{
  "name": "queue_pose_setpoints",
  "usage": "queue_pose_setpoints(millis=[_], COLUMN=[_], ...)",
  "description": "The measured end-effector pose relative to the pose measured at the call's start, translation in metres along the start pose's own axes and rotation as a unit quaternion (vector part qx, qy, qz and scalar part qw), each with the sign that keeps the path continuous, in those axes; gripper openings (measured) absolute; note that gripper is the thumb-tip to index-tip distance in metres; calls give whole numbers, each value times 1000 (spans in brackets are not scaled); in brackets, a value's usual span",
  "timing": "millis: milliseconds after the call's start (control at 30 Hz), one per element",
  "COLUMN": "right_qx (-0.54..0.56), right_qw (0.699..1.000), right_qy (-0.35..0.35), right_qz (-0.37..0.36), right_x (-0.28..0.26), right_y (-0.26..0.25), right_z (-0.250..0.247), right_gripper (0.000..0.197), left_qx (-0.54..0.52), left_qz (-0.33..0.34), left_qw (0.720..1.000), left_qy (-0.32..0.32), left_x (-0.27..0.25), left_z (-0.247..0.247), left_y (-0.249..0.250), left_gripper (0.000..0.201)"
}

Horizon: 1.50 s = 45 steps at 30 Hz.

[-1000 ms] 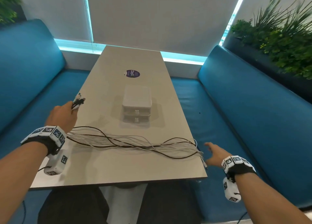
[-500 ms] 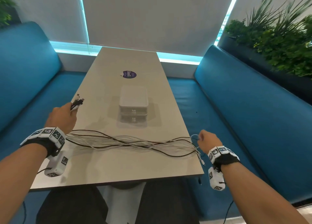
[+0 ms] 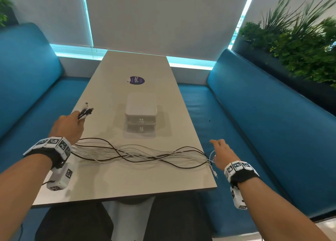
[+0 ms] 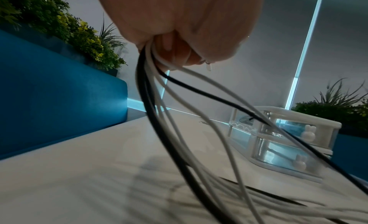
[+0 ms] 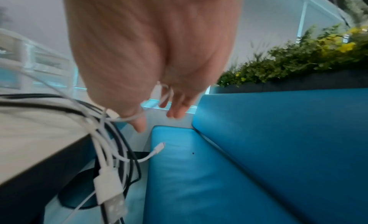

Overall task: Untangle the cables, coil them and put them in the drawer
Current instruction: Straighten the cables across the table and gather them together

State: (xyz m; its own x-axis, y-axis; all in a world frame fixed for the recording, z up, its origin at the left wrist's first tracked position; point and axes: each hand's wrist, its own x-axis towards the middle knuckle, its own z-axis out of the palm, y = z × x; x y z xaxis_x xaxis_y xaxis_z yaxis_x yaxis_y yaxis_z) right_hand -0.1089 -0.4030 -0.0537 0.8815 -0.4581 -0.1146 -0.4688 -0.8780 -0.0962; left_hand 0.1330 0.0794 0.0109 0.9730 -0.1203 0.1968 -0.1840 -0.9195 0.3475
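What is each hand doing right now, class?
Left hand: closed round one end of the cables.
Right hand: fingers mostly straight, a thin white cable looped over them.

Cables (image 3: 138, 154) lie across the near part of the table (image 3: 127, 182), from the left hand (image 3: 68, 125) to the right edge, where their ends hang over beside the right hand (image 3: 222, 154). Drawer unit (image 3: 141, 116) stands behind them, mid-table. Benches (image 3: 254, 131) flank both sides.
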Motion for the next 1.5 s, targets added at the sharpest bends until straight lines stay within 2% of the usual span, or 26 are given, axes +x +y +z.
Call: queue_pose_setpoints(millis=[33, 100, 167, 200, 300, 400, 467, 567, 667, 767, 800, 867, 967, 1033, 1067, 1133, 1233, 1333, 1400, 1500], right_qx=[-5, -38, -76, -90, -68, -19, 10, 19, 49, 111, 137, 203, 384, 407, 405, 323, 223, 129, 82, 65], right_qw=[999, 994, 991, 991, 997, 1000, 997, 978, 944, 936, 939, 933, 878, 870, 869, 896, 921, 938, 937, 958], right_qy=[24, 58, 44, 23, -13, -13, 6, 32, 40, 56, 38, 7, 29, 39, 51, 53, 48, -28, -62, -12], right_qz=[-31, -89, -105, -98, -37, 11, 71, 206, 323, 328, 313, 298, 284, 277, 280, 301, 316, 321, 334, 278], right_x=[0, -2, -5, -7, -8, -4, 0, 3, -1, 10, 13, 14, 7, 6, 8, 9, 5, 8, 3, -4], right_y=[-3, -10, -13, -12, 4, 11, 15, 20, 24, 44, 49, 53, 39, 34, 34, 31, 29, 49, 54, 33], right_z=[-1, -5, -10, -10, -2, 12, 18, 11, 3, 15, 17, 13, 1, 0, 0, 3, 2, 14, 17, 5], right_gripper=[61, 43, 25, 27, 33, 37, 36, 27, 30, 33, 30, 11, 16, 20, 25, 36, 33, 40, 43, 36], left_qx=[-1, -7, -1, 7, 30, 41, 41, 56, 86, 95, 98, 98, 95, 91, 88, 83, 71, 71, 76, 30], left_qz=[10, 33, 64, 78, 84, 84, 86, 84, 84, 81, 82, 87, 90, 87, 84, 81, 81, 80, 77, 66], left_qw=[1000, 999, 996, 994, 983, 977, 973, 971, 967, 970, 971, 972, 973, 973, 974, 974, 975, 974, 973, 978], left_qy=[-5, -26, -59, -82, -162, -193, -208, -217, -225, -207, -201, -195, -191, -192, -193, -194, -194, -198, -205, -194], left_x=[-1, -5, -12, -15, -25, -32, -36, -40, -42, -39, -38, -36, -34, -34, -34, -34, -35, -37, -37, -36], left_z=[3, 12, 22, 27, 36, 39, 39, 40, 45, 51, 52, 53, 55, 56, 56, 56, 55, 54, 54, 50], left_y=[1, 1, 1, 0, -4, -13, -16, -23, -32, -36, -37, -34, -33, -34, -35, -37, -37, -35, -34, -26], left_gripper=[25, 24, 23, 22, 20, 24, 25, 26, 25, 23, 22, 20, 21, 21, 21, 22, 22, 21, 19, 22])
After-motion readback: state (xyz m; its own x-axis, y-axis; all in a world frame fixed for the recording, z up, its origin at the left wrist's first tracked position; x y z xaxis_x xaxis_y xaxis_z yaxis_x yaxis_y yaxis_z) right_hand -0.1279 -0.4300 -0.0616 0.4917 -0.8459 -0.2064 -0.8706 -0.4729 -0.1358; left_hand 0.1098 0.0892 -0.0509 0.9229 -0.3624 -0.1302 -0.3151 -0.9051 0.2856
